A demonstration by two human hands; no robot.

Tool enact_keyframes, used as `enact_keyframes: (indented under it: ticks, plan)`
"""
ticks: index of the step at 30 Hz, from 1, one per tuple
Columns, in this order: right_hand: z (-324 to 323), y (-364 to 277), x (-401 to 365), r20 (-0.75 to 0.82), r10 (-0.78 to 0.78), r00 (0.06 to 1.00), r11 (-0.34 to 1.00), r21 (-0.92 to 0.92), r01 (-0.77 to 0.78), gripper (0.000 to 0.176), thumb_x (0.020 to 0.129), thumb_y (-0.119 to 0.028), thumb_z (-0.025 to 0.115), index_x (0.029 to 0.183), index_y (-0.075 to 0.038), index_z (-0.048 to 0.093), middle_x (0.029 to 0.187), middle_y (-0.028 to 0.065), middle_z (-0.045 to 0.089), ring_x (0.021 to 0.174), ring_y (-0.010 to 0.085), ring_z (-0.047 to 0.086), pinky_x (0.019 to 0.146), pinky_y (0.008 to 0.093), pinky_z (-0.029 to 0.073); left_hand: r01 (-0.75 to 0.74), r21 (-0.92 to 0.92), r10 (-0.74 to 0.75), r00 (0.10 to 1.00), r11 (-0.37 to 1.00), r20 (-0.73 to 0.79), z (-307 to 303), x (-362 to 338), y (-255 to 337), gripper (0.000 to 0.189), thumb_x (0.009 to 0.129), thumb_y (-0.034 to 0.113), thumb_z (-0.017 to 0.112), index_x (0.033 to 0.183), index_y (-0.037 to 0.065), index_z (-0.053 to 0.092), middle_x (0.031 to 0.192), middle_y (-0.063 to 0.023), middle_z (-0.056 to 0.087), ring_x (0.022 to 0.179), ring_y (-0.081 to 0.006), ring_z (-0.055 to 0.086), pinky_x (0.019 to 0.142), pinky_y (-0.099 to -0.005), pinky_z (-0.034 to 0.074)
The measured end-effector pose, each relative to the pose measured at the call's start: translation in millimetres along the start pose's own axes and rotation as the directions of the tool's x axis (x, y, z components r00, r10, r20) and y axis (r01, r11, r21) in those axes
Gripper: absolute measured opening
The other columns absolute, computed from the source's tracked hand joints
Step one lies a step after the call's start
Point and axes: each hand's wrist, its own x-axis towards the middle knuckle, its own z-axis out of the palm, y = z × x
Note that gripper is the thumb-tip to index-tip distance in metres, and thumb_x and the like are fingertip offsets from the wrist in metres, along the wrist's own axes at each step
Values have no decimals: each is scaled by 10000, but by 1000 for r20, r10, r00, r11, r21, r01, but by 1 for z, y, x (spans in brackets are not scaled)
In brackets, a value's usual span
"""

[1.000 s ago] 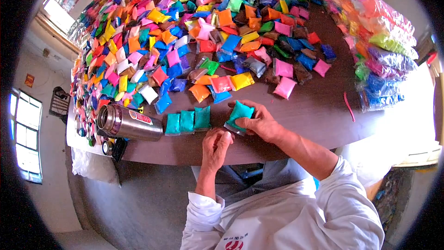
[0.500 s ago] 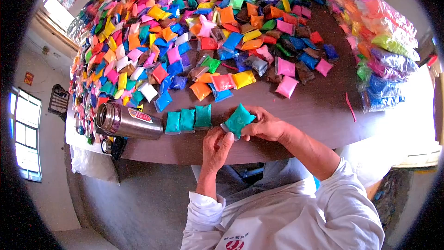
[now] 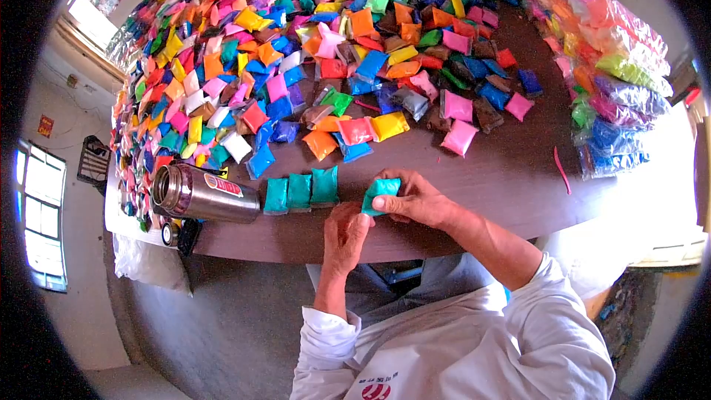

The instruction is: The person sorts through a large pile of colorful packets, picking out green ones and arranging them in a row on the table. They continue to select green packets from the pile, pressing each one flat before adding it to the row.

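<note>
A small teal packet (image 3: 381, 191), soft and pillow-shaped in clear film, is held over the near part of the table. My right hand (image 3: 416, 200) grips it from the right, with the thumb across its front and the fingers behind. My left hand (image 3: 345, 235) is closed at the packet's lower left edge, thumb and fingertips pinching there; the fingertips are partly hidden. Just left of my hands, three teal packets (image 3: 299, 192) lie side by side in a row on the table.
A steel thermos flask (image 3: 215, 194) lies on its side left of the row, its mouth facing left. A large heap of coloured packets (image 3: 296, 52) covers the far table (image 3: 503, 178). Bagged packets (image 3: 618, 104) are stacked at right, near a pink strip (image 3: 562, 171).
The held packet has turned and tilted between my hands, showing a smaller face. My right thumb has come over its front. The row of packets has stayed in place.
</note>
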Motion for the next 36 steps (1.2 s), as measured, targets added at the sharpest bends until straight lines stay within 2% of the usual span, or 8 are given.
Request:
enact_keyframes:
  ticks: [3,10,13,15,27,31,33,36]
  plan:
    - [-4,-6,-1,181,43,983,999,-20,-40,364,877,-378,685,1033,-66,584,754,-35,578,574,50,472,481,232,349,49,-97,-52,998,994,-34,4,2,-8,434,960,410,468,939,7,629,787,-66,632,725,-161,601,682,-323,468]
    - [-5,-2,0,123,64,990,997,-60,-57,294,914,-364,638,964,-75,620,725,-37,577,587,54,471,491,236,359,-33,52,34,999,998,-2,1,3,-11,407,945,390,510,967,1,626,785,-70,636,714,-163,607,675,-310,466]
    - [1,-5,-1,90,48,995,999,-5,-48,285,934,-353,612,922,-69,637,710,-42,573,585,52,464,489,239,352,-33,35,33,999,999,-12,1,3,-3,400,943,386,518,900,4,631,770,-73,629,716,-169,602,674,-321,461]
    - [2,-4,-1,25,22,999,1000,8,-23,293,951,-346,587,920,-61,645,727,-39,587,593,50,468,494,240,355,-4,50,3,1000,999,31,0,3,0,371,941,320,527,747,15,612,768,-117,598,760,-265,565,721,-387,422]
    - [-3,0,1,104,-21,994,998,-58,28,178,920,-221,643,935,-44,641,790,-17,629,708,66,519,624,260,432,-99,154,96,995,983,28,4,5,0,386,968,300,484,710,34,593,737,-101,596,759,-288,564,725,-403,416]
    - [0,-3,-1,104,-107,989,993,-28,111,213,936,-251,621,916,-42,650,765,-23,624,689,56,507,601,254,426,-98,157,97,995,983,15,3,6,1,441,975,349,469,734,13,625,741,-91,633,749,-226,585,696,-371,446]
    - [-2,3,-1,33,19,999,997,-69,-17,268,948,-287,601,867,-38,661,714,-35,607,647,50,495,556,257,411,-99,173,97,995,980,19,4,5,5,400,971,307,477,697,38,587,726,-98,601,732,-304,563,725,-411,413]
    - [0,3,-1,-12,-47,999,994,-97,46,319,956,-315,583,825,-36,666,672,-45,582,609,46,464,514,262,383,-127,196,123,992,972,35,5,5,0,411,974,314,468,690,43,589,725,-97,602,732,-305,564,732,-420,407]
